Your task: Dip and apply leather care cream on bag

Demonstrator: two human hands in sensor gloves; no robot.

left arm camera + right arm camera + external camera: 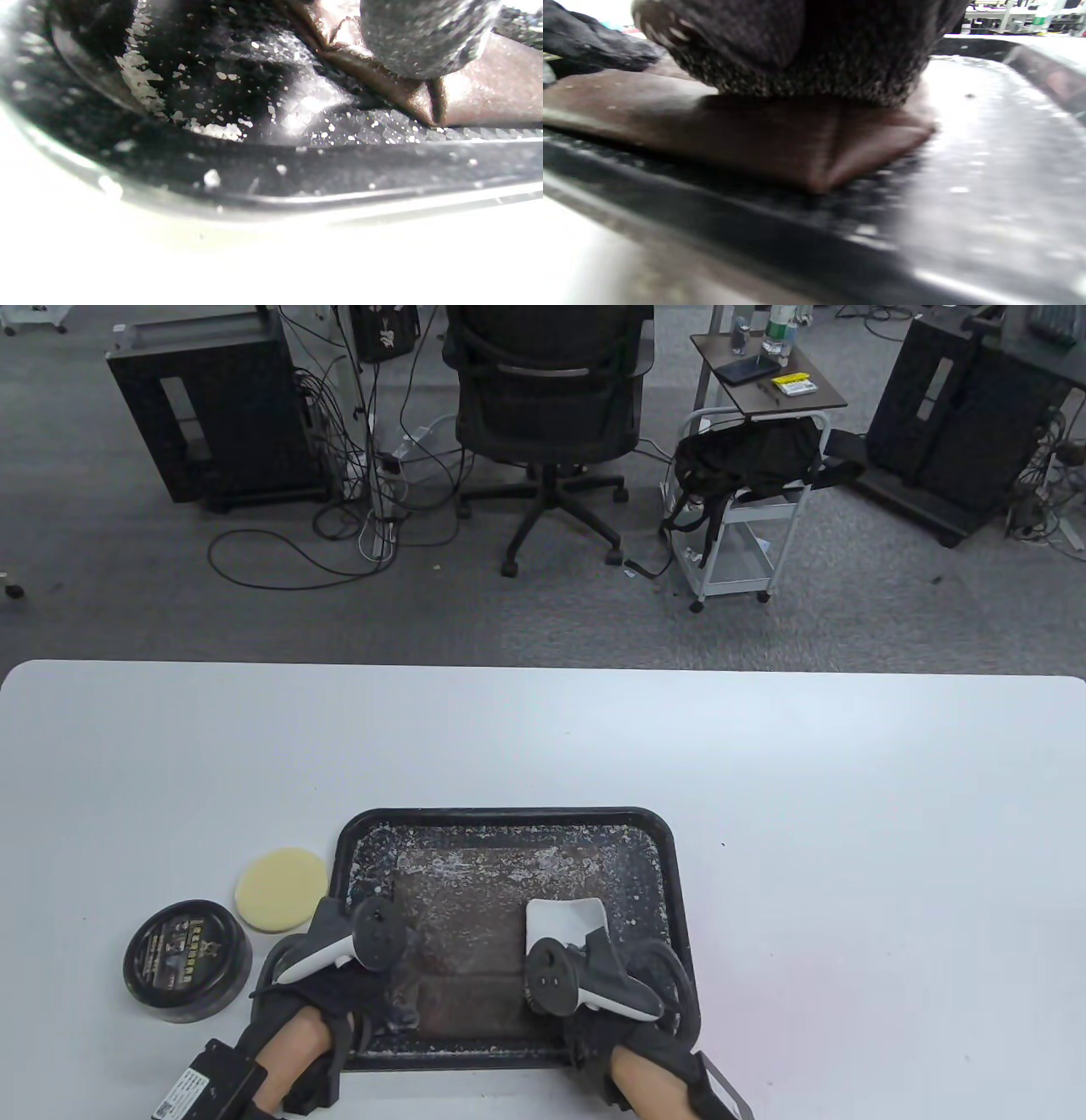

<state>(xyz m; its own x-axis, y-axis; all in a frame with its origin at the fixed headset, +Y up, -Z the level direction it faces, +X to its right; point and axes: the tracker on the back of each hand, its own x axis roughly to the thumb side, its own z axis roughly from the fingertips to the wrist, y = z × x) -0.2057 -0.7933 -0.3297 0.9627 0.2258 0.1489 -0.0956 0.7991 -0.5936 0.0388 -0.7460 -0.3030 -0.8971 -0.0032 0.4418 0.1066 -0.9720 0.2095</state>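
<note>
Table view, large to small: worktop (764,780); black tray (509,819) holding flat brown bag (458,916); cream tin (188,960), lid on; yellow sponge (280,889). Sponge and tin lie left of tray, nearest left hand (339,976). Right hand (594,976) rests on bag. Grip on either hand: cannot tell.

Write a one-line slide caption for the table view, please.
Both gloved hands, left hand and right hand, rest on a brown leather bag in a black speckled tray.
</note>
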